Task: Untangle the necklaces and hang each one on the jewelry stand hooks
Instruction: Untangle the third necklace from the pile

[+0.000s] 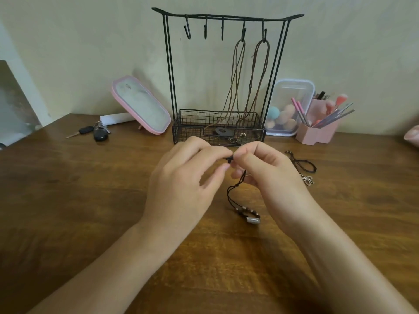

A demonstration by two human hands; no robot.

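Note:
A black wire jewelry stand (169, 64) with several hooks stands at the back of the wooden table (90, 200). Two brown cord necklaces (254, 82) hang from its two right hooks, their pendants down in the wire basket at the base. My left hand (188, 175) and my right hand (265, 168) both pinch the knotted top of a black cord necklace (235, 191) above the table. Its beaded end with a silver pendant (252, 220) rests on the wood below. Another dark cord necklace (302, 165) with a silver flower charm lies to the right.
A pink-framed mirror (141, 105) leans left of the stand, with car keys (96, 132) beside it. A clear box of makeup sponges (288, 109) and a pink brush holder (317, 130) stand at the right. The wall is close behind.

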